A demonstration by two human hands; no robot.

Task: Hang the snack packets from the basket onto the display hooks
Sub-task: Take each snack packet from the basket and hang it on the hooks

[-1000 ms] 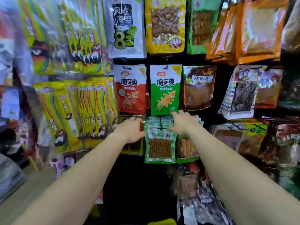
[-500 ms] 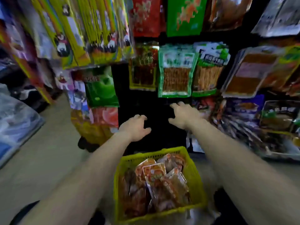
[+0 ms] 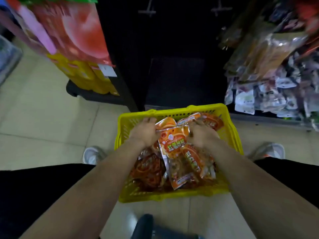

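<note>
Both hands down in the basket, taking up the next packet.

Your left hand (image 3: 144, 133) and right hand (image 3: 201, 135) each had a closed grip on a top corner of one orange snack packet (image 3: 174, 144), at the centre of the frame over the yellow basket (image 3: 233, 135) on the floor. A second before, you were up at the display hooks (image 3: 146, 12), now bare at the top of the frame; that hanging looked finished, this pick just begun.

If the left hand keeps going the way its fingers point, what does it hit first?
Probably the far wall of the yellow basket. The left hand points up-frame, fingertips already close to that wall, beside the orange packet. Depth is unclear.
</note>
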